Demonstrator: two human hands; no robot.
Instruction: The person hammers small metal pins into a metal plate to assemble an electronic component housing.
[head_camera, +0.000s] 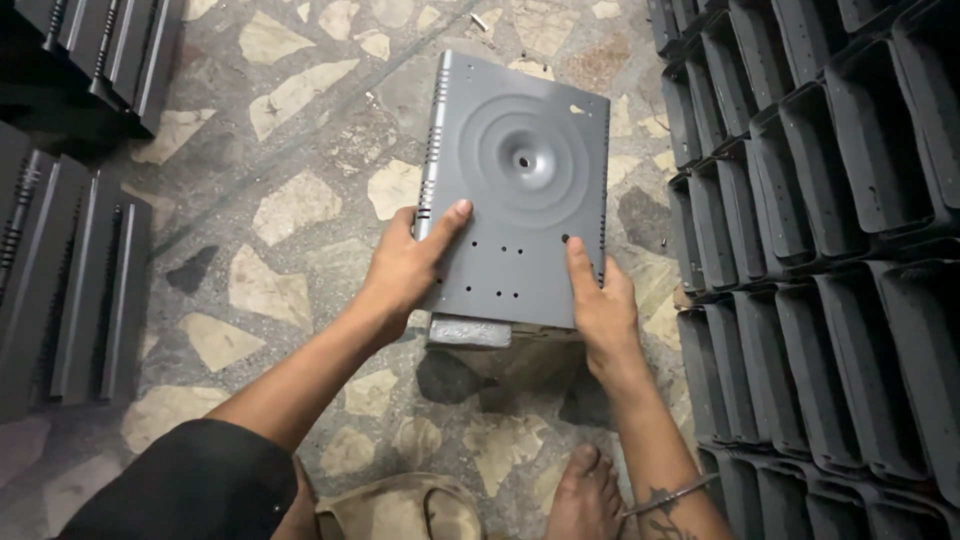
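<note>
A grey sheet-metal housing (520, 180) with a round pressed dish, a centre hole and several small punched holes is held flat in front of me. My left hand (405, 265) grips its near left edge, thumb on top. My right hand (600, 305) holds the near right corner, index finger stretched along the top face. The housing rests on a grey block (470, 332) under its near edge.
Rows of dark metal housings (820, 200) stand stacked on edge along the right side. More dark housings (70, 280) stand at the left and top left. The floor (290, 200) is stone mosaic. My bare foot (585, 495) is at the bottom.
</note>
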